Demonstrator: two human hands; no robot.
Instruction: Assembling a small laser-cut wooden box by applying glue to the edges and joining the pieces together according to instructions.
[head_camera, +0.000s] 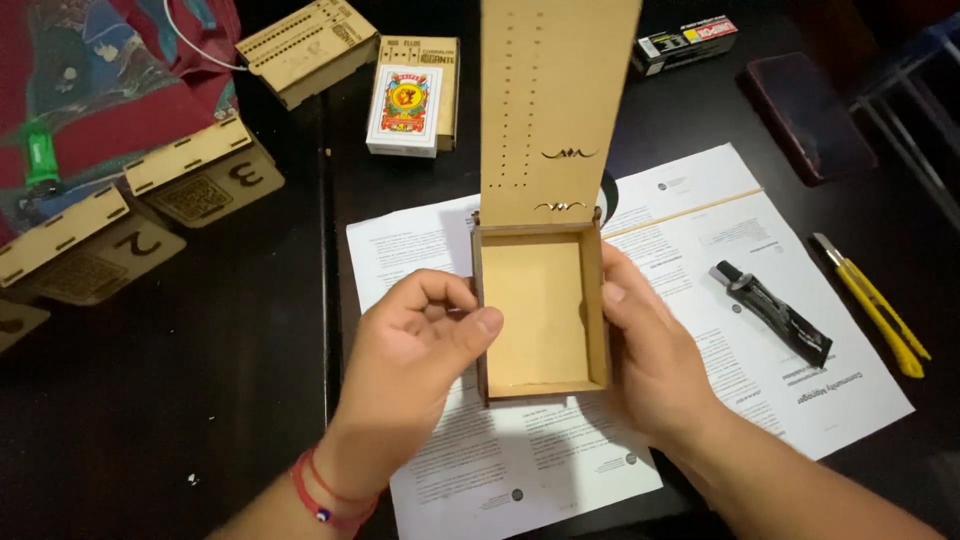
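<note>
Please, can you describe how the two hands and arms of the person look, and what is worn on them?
Both hands are bare, with no gloves and no rings visible. The left hand has red thread bracelets around the wrist, one carrying a small blue and white bead. The right hand has nothing worn on the wrist. Both forearms are uncovered; no sleeves show in the head view.

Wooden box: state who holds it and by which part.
Both hands hold the open wooden box by its side walls: left hand on the left wall, right hand on the right.
</note>
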